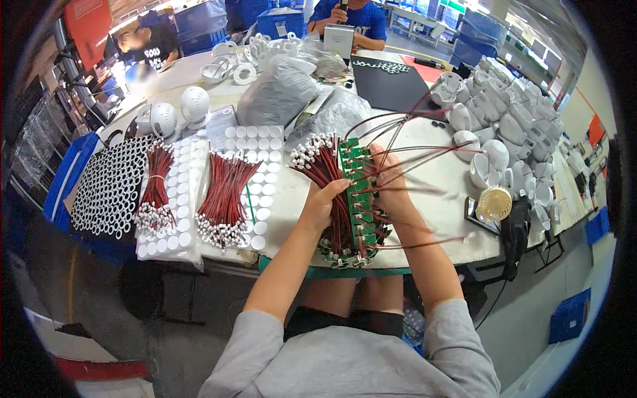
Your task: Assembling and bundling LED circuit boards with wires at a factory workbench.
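A long green circuit board strip (361,212) lies at the table's front edge, with red and black wires (398,126) fanning out from its right side, some blurred. My left hand (322,204) is closed round a bundle of red and black wires with white connectors (317,154); its thumb reaches the board's left edge. On the other side, my right hand (390,180) is closed at the board's right edge among the loose wires; its fingertips are partly hidden. More green boards (342,257) show beneath, at the table edge.
Left of me lie two wire bundles (227,189) (156,179), sheets of white discs (264,199) and a black mat of white rings (109,186). Grey bags (277,89) stand ahead. White housings (504,116) and a small fan (494,203) are at right. Two people (358,26) sit opposite.
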Motion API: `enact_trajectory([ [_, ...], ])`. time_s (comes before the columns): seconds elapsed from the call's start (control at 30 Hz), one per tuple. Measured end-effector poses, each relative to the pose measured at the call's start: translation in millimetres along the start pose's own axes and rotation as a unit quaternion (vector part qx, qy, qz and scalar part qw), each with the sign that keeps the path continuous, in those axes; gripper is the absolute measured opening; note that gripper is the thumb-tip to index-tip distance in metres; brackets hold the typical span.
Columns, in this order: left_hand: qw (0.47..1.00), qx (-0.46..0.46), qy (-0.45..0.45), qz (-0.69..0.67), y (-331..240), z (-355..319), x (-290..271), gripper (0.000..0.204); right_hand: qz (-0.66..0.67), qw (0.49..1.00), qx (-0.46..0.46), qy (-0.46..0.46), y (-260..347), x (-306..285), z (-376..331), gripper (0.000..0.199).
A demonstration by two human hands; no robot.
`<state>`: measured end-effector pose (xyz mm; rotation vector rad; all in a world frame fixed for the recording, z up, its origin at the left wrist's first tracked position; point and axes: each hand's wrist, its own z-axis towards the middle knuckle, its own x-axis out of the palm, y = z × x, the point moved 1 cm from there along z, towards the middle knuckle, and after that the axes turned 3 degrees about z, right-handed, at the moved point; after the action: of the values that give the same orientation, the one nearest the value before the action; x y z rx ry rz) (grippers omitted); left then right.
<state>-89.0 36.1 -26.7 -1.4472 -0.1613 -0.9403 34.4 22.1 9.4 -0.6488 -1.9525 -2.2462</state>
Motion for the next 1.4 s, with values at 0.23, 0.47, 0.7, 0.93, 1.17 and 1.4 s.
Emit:
enact_trajectory([
  [0.23,0.998,-0.011,0.058,0.003,0.0,-2.7,13.3,0.038,-0.114,0.989,-0.085,0.046,-14.9,-38.9,17.3,0.026],
  [0.47,0.996,-0.021,0.066,0.055,-19.8,-13.8,23.5,0.04,0.09,0.98,0.148,0.102,-2.5,-31.2,1.4,0.02],
  [0.7,0.996,-0.046,0.075,0.023,-0.1,-4.8,7.2,0.032,0.238,0.946,0.137,0.173,15.7,-14.0,-4.6,0.028],
  [0.93,0.997,-0.061,-0.038,-0.003,3.1,-4.1,6.2,0.023,0.207,0.938,0.046,0.275,51.6,-57.0,-1.4,0.037],
  [1.17,0.998,0.034,-0.027,0.042,-0.8,-3.8,6.8,0.017,-0.405,0.905,-0.109,0.065,91.0,-139.0,-53.9,0.027],
  [1.4,0.999,0.004,-0.047,0.026,5.2,3.6,0.2,0.012,-0.728,0.598,-0.286,0.176,45.1,-174.7,-22.3,0.023],
])
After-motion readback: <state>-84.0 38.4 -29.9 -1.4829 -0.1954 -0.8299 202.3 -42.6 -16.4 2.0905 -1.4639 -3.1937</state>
